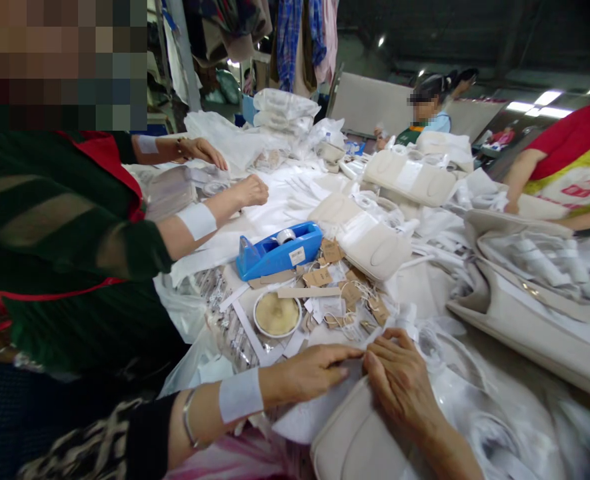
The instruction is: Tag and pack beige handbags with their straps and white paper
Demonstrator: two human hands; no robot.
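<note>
A pale beige bag (pixel 357 437) lies at the bottom centre, in front of me. My right hand (pixel 399 377) rests over its upper edge, fingers bent and pressed together; what they pinch, if anything, is hidden. From the left, my left hand (pixel 315 373) reaches to the same edge, its index finger stretched out and touching near my right fingertips. White sheet material (pixel 305 417) lies beneath my left hand, beside the bag. Clear plastic wrapping and a wrapped strap (pixel 492 433) are to the right of my right hand.
Beyond my hands are a round tin (pixel 277 314), a blue tape dispenser (pixel 279 251) and brown tags (pixel 332 251). More bags (pixel 409 177) are piled behind, with a large open bag (pixel 539 313) at right. A co-worker's hands (pixel 249 191) are at left; another person stands right.
</note>
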